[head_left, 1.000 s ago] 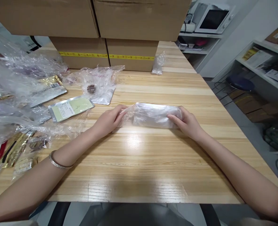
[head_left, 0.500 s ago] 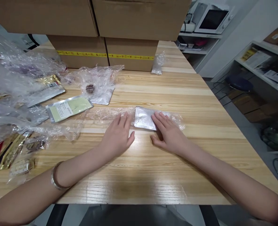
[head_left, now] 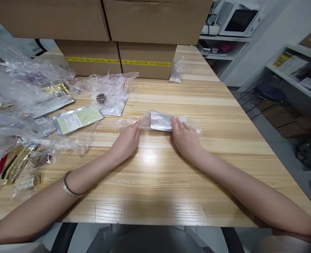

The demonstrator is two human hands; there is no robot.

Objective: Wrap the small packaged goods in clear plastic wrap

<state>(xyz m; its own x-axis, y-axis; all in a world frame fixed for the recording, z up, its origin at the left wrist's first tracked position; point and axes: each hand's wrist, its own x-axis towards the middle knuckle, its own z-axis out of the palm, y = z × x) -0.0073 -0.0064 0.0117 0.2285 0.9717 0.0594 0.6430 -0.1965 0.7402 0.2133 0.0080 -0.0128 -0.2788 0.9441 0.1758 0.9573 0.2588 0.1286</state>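
Note:
A silver foil pouch [head_left: 160, 121] lies in clear plastic wrap [head_left: 145, 119] near the middle of the wooden table [head_left: 155, 182]. My left hand [head_left: 126, 141] pinches the wrap just left of the pouch, fingers pressed together. At the pouch's right end, my right hand [head_left: 187, 141] has its fingers over the top, with the thumb hidden beneath; it grips pouch and wrap together. Crumpled wrap sticks out past both hands. To the left rests a green and silver pouch [head_left: 88, 117] with a white label.
Stacked cardboard boxes [head_left: 147, 65] stand at the back. A heap of clear plastic packaging [head_left: 21, 84] with several pouches covers the left side. A small clear bag [head_left: 176, 70] sits beside the boxes. Shelves and a microwave [head_left: 241, 19] are beyond the table's right edge.
My hands went from lying flat to closing on the wrap and the silver pouch. The pouch's near edge has moved slightly away from me, and the wrap on the left is gathered.

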